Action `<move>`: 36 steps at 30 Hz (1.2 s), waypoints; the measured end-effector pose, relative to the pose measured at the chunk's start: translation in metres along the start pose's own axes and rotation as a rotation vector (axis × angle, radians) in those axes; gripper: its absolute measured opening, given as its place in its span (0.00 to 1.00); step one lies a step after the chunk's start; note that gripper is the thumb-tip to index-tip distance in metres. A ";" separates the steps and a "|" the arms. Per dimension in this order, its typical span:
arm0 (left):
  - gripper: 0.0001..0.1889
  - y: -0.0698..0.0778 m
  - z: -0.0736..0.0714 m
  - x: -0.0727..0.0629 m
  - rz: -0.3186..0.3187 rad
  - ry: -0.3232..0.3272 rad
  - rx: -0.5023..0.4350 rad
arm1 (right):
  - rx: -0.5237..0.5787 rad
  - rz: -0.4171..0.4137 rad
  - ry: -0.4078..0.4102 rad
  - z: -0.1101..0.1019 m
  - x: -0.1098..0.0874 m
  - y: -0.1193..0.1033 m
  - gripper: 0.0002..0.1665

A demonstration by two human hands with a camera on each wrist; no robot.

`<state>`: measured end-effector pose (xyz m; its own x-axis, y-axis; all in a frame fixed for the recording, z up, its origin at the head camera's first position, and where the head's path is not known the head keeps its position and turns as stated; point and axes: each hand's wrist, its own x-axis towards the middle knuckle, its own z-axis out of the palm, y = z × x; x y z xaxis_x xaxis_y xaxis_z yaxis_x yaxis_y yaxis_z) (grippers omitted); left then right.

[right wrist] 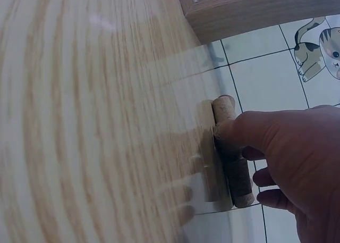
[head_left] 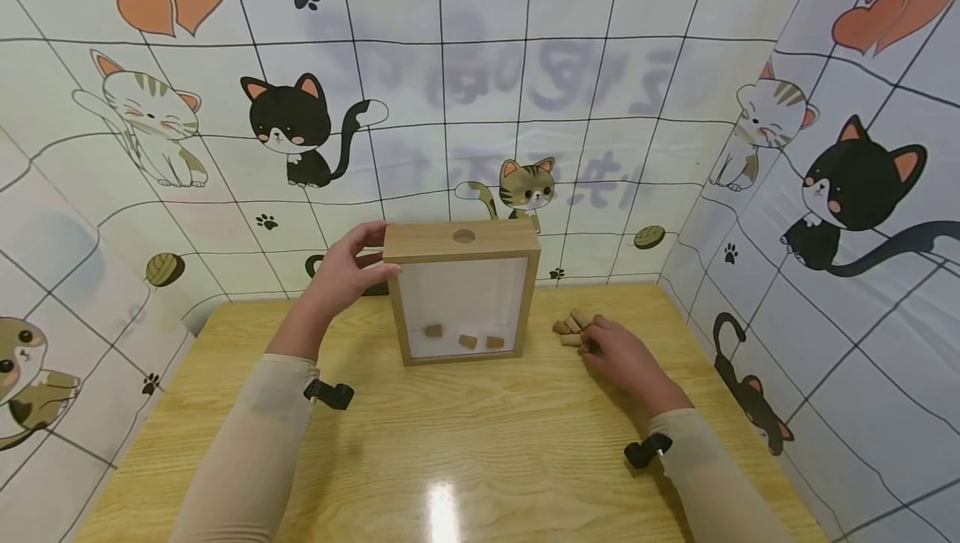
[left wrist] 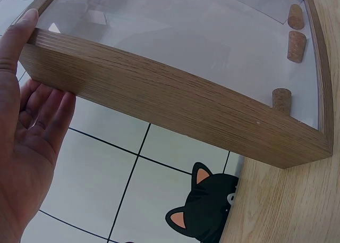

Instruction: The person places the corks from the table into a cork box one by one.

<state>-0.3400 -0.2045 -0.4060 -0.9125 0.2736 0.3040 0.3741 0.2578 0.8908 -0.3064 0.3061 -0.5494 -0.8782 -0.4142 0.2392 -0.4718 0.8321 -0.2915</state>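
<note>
A shallow wooden box [head_left: 531, 309] with a clear front and a round hole [head_left: 464, 236] in its top stands upright on the table. Three cork stoppers [left wrist: 296, 46] lie inside along its bottom. My left hand [head_left: 347, 269] grips the box's upper left corner, thumb [left wrist: 24, 33] at the front edge and fingers along the side. Right of the box, my right hand [head_left: 618, 357] is down at a small pile of cork stoppers [head_left: 570, 326]. Its thumb and forefinger pinch at one cork [right wrist: 226, 134], and the hand partly covers the pile.
The light wooden table [head_left: 420, 434] meets a cloth backdrop [head_left: 480, 93] with cat drawings behind and at the right. A dark wrist strap with a small camera [head_left: 330, 394] sits on the left sleeve, another [head_left: 648, 449] on the right.
</note>
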 end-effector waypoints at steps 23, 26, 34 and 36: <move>0.41 0.001 0.001 0.000 -0.003 0.004 0.006 | -0.031 -0.049 -0.049 -0.002 0.001 -0.005 0.12; 0.40 0.001 0.001 0.000 -0.002 0.003 0.006 | -0.010 -0.032 -0.065 -0.002 0.000 -0.007 0.13; 0.41 0.001 0.001 0.000 0.006 0.005 0.011 | -0.011 -0.028 -0.075 0.000 -0.002 -0.012 0.12; 0.41 0.001 0.001 0.000 0.011 0.005 0.009 | -0.023 -0.022 -0.076 0.001 -0.002 -0.012 0.12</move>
<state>-0.3391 -0.2037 -0.4055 -0.9092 0.2720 0.3151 0.3853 0.2632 0.8845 -0.2986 0.2966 -0.5476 -0.8714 -0.4587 0.1740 -0.4901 0.8302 -0.2657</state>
